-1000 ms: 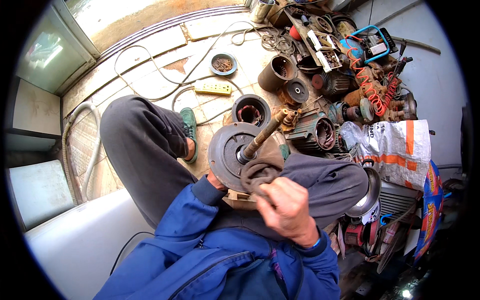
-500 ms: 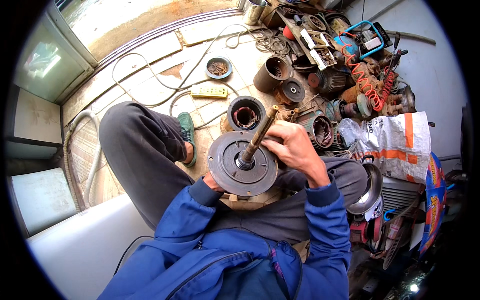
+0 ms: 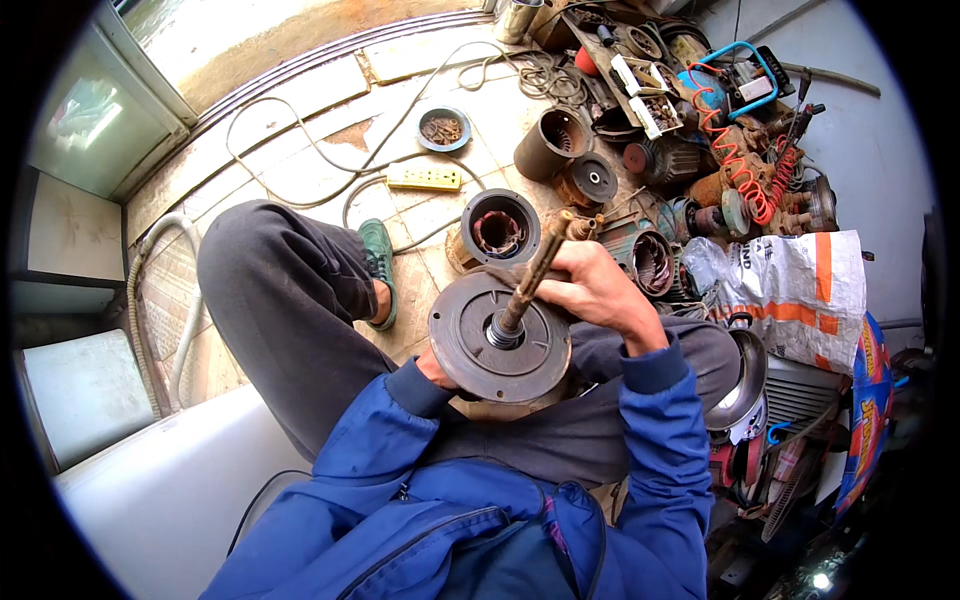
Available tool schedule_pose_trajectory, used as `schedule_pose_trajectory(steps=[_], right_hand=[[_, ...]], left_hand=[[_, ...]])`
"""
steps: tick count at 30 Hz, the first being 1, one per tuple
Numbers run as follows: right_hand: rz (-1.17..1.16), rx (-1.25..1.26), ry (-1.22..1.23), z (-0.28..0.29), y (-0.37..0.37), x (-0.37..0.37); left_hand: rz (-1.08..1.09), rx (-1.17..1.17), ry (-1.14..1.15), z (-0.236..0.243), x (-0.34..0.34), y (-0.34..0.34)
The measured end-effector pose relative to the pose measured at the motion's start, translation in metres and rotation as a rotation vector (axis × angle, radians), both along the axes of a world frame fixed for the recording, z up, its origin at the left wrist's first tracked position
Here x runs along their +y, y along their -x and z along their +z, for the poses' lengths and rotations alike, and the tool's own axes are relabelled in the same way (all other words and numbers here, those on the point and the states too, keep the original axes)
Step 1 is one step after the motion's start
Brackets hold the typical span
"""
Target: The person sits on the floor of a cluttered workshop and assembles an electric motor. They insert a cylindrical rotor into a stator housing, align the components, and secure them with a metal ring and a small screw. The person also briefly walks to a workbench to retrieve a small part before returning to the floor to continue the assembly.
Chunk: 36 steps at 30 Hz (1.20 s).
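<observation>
A round dark metal motor end cover (image 3: 470,345), with bolt holes around its rim, is held tilted over my lap. A long brownish metal shaft (image 3: 530,282) rises from its centre through a coiled spring, leaning up and to the right. My left hand (image 3: 434,369) is under the cover's left side and supports it; its fingers are hidden behind the disc. My right hand (image 3: 604,290) is beside the shaft at the cover's upper right edge, fingers curled. A dark brownish patch shows by its fingertips, too unclear to name.
Ahead stand a motor housing with windings (image 3: 500,228), an open metal cylinder (image 3: 553,140) and a bowl of small parts (image 3: 443,130). A yellow power strip (image 3: 424,178) and cables lie on the tiles. Motor parts and a white sack (image 3: 795,280) crowd the right.
The end cover and shaft have shifted slightly right and down, with both hands moving along. A brownish patch now shows at the cover's upper edge near my right fingertips.
</observation>
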State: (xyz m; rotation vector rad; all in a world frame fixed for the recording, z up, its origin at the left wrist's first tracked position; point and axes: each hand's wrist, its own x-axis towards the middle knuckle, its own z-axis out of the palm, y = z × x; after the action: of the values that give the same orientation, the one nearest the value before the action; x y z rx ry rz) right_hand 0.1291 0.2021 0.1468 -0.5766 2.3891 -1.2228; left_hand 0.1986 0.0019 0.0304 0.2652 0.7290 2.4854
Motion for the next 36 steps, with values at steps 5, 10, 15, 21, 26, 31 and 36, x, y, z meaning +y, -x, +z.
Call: schedule_pose_trajectory(steps=[5, 10, 15, 21, 26, 31, 36], right_hand=[[-0.179, 0.134, -0.081, 0.014, -0.041, 0.014], [-0.207, 0.189, 0.02, 0.032, -0.077, 0.006], [-0.441, -0.081, 0.372, 0.025, -0.101, 0.008], [-0.371, -0.131, 0.127, -0.038, -0.113, 0.005], [-0.15, -0.443, 0.315, -0.039, -0.118, -0.023], [-0.327, -0.577, 0.426, -0.033, -0.122, -0.028], [-0.444, -0.379, 0.111, 0.005, -0.12, 0.006]], left_hand=[[0.026, -0.061, -0.05, -0.007, 0.002, 0.0], [0.056, -0.091, -0.041, 0.0, 0.002, 0.003], [0.13, -0.267, -0.032, 0.025, -0.003, 0.003], [0.145, -0.618, -0.331, 0.031, -0.006, 0.011], [0.172, -0.576, -0.253, 0.022, -0.005, 0.013], [0.112, -0.567, -0.181, 0.02, 0.002, 0.011], [-0.108, -0.622, -0.219, 0.024, 0.042, 0.011]])
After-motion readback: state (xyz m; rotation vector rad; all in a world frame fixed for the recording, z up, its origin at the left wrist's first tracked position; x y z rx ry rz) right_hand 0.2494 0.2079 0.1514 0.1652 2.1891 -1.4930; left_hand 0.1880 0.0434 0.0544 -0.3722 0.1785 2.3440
